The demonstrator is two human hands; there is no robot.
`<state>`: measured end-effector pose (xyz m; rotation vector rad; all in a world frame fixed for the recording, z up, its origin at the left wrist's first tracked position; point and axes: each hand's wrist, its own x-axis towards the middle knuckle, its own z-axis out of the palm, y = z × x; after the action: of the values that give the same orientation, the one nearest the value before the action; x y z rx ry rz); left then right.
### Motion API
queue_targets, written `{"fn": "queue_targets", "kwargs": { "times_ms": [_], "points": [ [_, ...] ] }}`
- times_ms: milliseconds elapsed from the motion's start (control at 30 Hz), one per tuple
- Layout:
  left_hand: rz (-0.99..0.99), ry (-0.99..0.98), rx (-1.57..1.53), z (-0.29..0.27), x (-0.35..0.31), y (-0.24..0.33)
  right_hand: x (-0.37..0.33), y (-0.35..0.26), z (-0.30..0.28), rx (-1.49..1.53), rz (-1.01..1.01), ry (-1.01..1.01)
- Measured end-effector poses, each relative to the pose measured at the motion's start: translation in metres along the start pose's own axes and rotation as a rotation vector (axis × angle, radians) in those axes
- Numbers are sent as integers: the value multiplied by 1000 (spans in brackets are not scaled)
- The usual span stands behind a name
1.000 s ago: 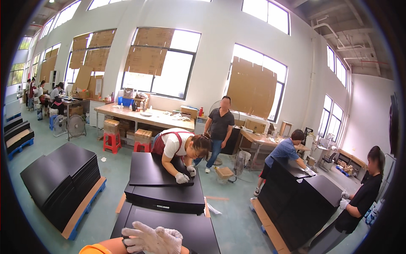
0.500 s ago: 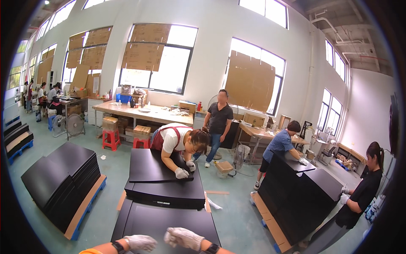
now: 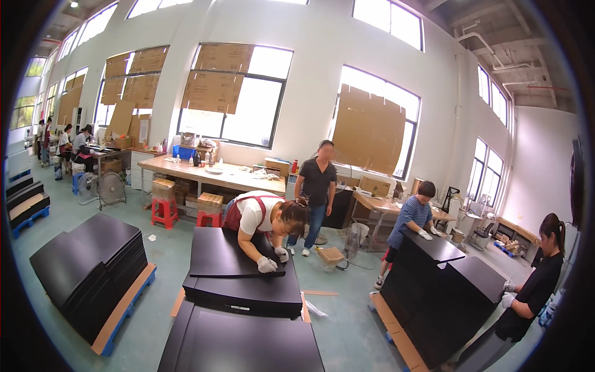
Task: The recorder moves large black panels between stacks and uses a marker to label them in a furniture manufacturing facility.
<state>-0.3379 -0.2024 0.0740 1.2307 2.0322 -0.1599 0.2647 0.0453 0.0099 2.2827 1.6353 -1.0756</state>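
Note:
Neither of my hands is in the picture now. Closest to me, at the lower edge, lies a large flat black panel with a smooth, dull sheen. Just beyond it is a stack of black panels with a small pale label on its front edge. A co-worker in a dark red apron bends over the top panel there. The co-worker's white-gloved hands rest at that panel's right part; what the fingers hold, if anything, is too small to tell.
Black panels on a blue pallet stand left. Another tall stack stands right, with two gloved co-workers at it. A person in a dark shirt stands behind the middle stack. Red stools and a long workbench lie beyond.
My two gloved hands, earlier above the near panel, have left the picture at the lower edge. The scene sits slightly lower. The striped-shirt co-worker now shows both hands on the right stack.

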Motion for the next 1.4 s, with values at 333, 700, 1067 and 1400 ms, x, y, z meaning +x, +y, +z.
{"fn": "queue_targets", "kwargs": {
  "times_ms": [333,700,1067,1400],
  "points": [
    [77,-85,125,-9,-26,54,-5,-7,-3,61,20,31],
    [16,-84,42,-19,-47,86,-6,3,-4,92,50,55],
    [-53,-137,-31,-16,-53,100,-4,6,-5,114,66,78],
    [90,-104,50,-10,-56,121,-2,21,-4,140,93,92]
  ]
}}
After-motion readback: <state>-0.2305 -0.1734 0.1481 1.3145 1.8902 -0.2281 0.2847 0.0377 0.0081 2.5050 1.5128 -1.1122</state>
